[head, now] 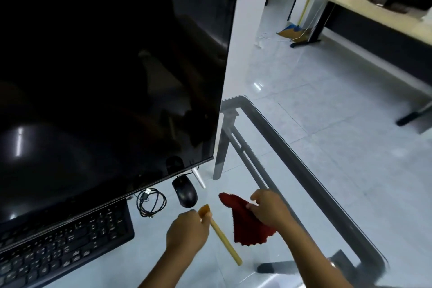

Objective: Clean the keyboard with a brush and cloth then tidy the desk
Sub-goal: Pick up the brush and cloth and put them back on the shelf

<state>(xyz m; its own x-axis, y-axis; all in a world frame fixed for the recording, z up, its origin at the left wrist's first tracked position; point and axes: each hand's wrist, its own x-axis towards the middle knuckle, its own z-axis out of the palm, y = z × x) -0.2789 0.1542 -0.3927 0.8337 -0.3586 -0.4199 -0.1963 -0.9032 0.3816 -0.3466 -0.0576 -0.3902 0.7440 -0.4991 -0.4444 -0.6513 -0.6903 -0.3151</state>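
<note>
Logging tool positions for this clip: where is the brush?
Head view, low centre: the left hand grips the brush over the glass desk, just left of the red cloth held by the right hand, near the black mouse.

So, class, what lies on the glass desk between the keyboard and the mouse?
A coiled black cable lies on the desk between the keyboard and the mouse, as the head view shows.

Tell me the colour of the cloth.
Dark red, clearest in the head view, where the right hand holds the cloth.
</note>
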